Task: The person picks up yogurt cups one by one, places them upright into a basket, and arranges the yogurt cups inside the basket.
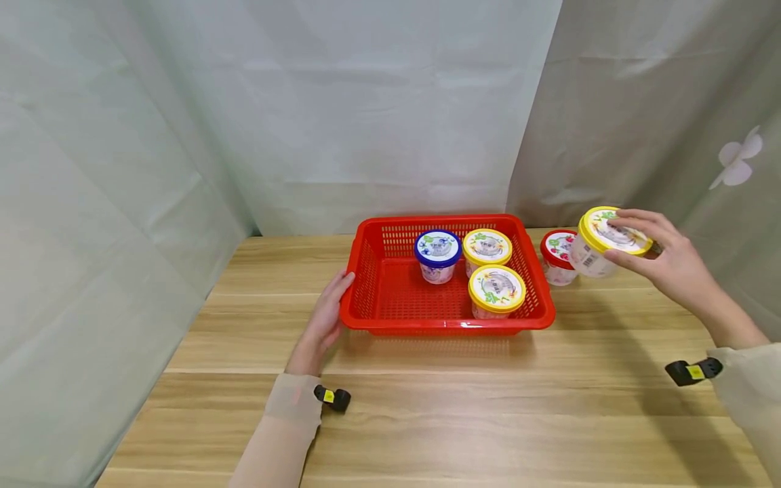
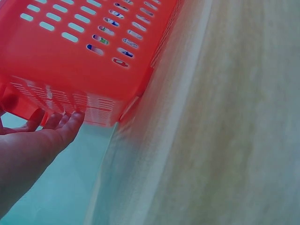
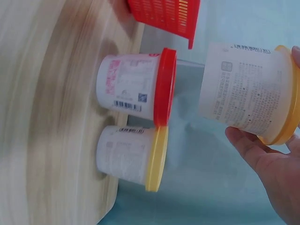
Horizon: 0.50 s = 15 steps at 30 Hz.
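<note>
My right hand [image 1: 677,261] holds a white paper tub with a yellow lid [image 1: 592,251] in the air, tilted, thumb on one side and fingers on the other. Below it on the table, in the right wrist view, stand a red-lidded tub [image 3: 129,86] and another yellow-lidded tub [image 3: 126,152]; the head view mostly hides the latter behind the held one. At the left end of a red plastic basket [image 1: 448,324], my left hand [image 1: 326,308] grips the rim. Inside the basket are a blue-lidded tub [image 1: 437,254] and two yellow-lidded tubs [image 1: 497,291], grouped toward its right side.
The basket stands on a wood-grain table [image 1: 451,413], near its back edge. Pale curtains [image 1: 378,122] hang behind the table and along both sides. The red-lidded tub is close beside the basket's right wall.
</note>
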Each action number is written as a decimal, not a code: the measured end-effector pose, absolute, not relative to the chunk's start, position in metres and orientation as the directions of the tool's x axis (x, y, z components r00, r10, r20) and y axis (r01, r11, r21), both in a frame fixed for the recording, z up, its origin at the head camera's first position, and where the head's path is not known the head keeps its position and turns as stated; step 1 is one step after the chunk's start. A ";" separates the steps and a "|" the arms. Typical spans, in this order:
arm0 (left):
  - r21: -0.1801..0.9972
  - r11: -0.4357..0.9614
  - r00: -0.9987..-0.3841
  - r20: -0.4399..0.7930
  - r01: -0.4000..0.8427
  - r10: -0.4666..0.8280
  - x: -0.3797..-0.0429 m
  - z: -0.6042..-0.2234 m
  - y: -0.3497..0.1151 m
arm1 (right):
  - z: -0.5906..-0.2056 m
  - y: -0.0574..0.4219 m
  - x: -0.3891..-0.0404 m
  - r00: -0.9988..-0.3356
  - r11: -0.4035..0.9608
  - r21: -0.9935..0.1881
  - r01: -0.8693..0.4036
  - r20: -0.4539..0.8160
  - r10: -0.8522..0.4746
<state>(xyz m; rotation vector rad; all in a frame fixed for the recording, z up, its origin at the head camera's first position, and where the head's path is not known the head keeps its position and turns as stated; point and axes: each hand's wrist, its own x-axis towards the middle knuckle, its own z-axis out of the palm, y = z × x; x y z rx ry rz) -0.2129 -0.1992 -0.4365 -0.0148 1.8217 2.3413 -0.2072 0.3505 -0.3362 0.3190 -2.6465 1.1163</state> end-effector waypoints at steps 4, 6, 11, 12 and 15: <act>0.961 -0.233 -0.984 -0.122 -0.151 0.132 -0.213 -0.436 -0.200 | -0.332 0.343 -0.209 -0.942 0.683 -0.662 -0.308 0.312 -0.123; 0.960 -0.236 -0.984 -0.123 -0.152 0.132 -0.213 -0.436 -0.200 | -0.330 0.339 -0.211 -0.941 0.676 -0.665 -0.316 0.312 -0.133; 0.960 -0.237 -0.984 -0.117 -0.147 0.134 -0.213 -0.435 -0.199 | -0.326 0.329 -0.215 -0.936 0.655 -0.675 -0.338 0.316 -0.158; 0.960 -0.237 -0.984 -0.117 -0.147 0.134 -0.214 -0.435 -0.199 | -0.326 0.327 -0.215 -0.935 0.654 -0.676 -0.341 0.316 -0.161; 0.960 -0.237 -0.984 -0.124 -0.151 0.127 -0.214 -0.435 -0.199 | -0.323 0.322 -0.216 -0.933 0.652 -0.675 -0.347 0.317 -0.168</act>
